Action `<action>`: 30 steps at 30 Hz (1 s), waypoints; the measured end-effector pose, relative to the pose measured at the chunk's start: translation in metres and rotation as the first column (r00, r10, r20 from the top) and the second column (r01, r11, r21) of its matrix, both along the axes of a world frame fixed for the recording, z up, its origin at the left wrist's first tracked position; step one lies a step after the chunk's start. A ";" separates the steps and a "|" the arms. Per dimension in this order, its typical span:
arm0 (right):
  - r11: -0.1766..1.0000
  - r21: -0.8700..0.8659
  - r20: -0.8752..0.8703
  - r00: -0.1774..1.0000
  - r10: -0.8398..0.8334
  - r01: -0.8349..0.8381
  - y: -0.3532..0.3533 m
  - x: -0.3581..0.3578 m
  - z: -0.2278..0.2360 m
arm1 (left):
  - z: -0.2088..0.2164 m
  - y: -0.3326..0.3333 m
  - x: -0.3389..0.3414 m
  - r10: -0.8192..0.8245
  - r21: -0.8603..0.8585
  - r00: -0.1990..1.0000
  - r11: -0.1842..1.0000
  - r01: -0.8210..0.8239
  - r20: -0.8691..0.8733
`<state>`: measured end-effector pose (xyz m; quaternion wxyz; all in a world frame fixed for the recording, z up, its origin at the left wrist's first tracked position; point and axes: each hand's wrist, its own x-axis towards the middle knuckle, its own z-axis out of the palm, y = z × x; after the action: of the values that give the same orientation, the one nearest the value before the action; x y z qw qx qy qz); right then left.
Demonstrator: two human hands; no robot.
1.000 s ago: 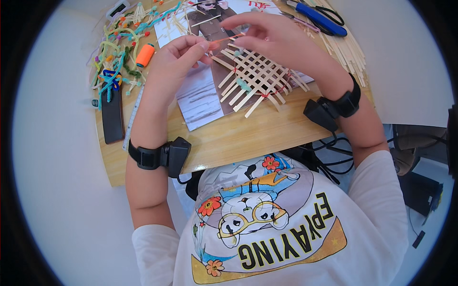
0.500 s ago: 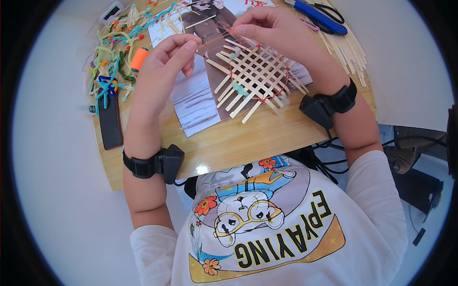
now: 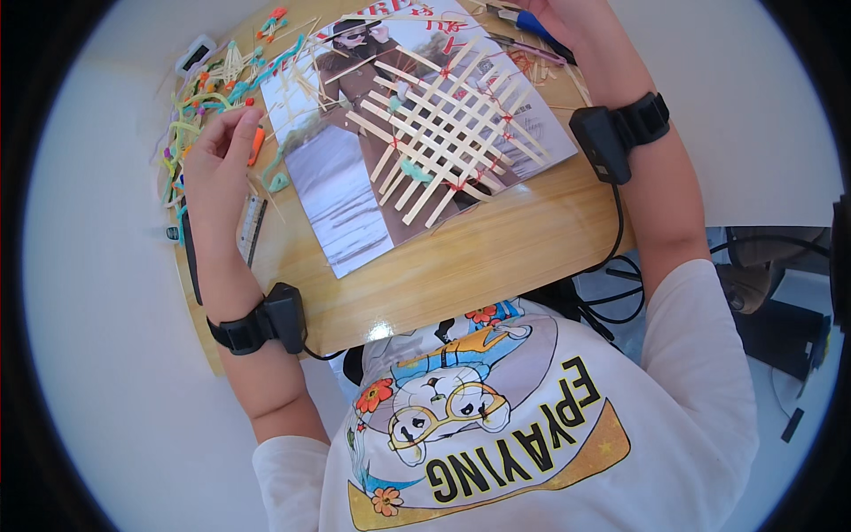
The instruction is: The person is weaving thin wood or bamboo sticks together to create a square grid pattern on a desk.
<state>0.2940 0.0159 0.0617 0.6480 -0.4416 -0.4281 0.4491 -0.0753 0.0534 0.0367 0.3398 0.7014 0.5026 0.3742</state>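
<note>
Two hands sit well apart over the wooden surface [image 3: 496,257]. Left hand [image 3: 213,168] rests at the left edge, fingers loosely spread, holding nothing, fingertips at the heap of coloured cords [image 3: 199,115], just beside an orange marker [image 3: 256,146]. Stick lattice [image 3: 448,133] lies flat on the magazine [image 3: 372,195], to the right of that hand, long axis running diagonally toward upper right. Right hand [image 3: 567,22] is mostly cut off at the top edge by blue-handled scissors [image 3: 532,22]; its grip can't be told. No containers visible.

One head camera looks steeply down — close over the wooden table [image 3: 461,266] — fisheye, forearms entering from below.
</note>
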 end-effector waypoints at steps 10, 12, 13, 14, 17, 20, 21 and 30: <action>0.964 -0.029 0.278 0.924 0.263 -0.266 -0.005 -0.050 0.009 | 0.002 -0.003 0.032 -0.027 0.438 0.924 0.875 0.206 -0.381; 0.962 -0.005 0.318 0.912 0.260 -0.273 -0.006 -0.063 0.017 | 0.007 -0.012 0.055 -0.141 0.295 0.930 0.923 0.248 -0.339; 0.950 -0.005 0.303 0.905 0.299 -0.312 -0.006 -0.071 0.022 | 0.009 -0.017 0.067 -0.232 0.158 0.925 0.945 0.288 -0.300; 0.936 -0.003 0.285 0.897 0.337 -0.351 -0.006 -0.078 0.027 | 0.010 -0.020 0.078 -0.348 0.077 0.912 0.925 0.371 -0.215; 0.930 -0.047 0.378 0.855 0.355 -0.365 -0.010 -0.088 0.043 | 0.010 -0.013 0.102 -0.558 -0.102 0.816 0.812 0.574 0.151; 0.983 -0.066 0.559 0.810 0.177 -0.169 -0.027 -0.087 0.043 | 0.007 0.007 0.094 -0.399 -0.163 0.866 0.873 0.459 0.300; 0.989 -0.018 0.643 0.756 0.123 -0.145 -0.035 -0.086 0.039 | 0.006 0.015 0.087 -0.420 -0.122 0.849 0.871 0.476 0.319; 0.926 -0.013 1.000 0.019 0.021 -0.377 -0.097 -0.096 -0.041 | -0.019 0.051 0.052 -0.386 -0.072 0.909 0.914 0.400 0.157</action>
<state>0.1978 -0.0808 0.0209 0.1548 -0.4735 -0.8657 0.0489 -0.0231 0.1045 0.0174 0.4778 0.7422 0.3443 0.3199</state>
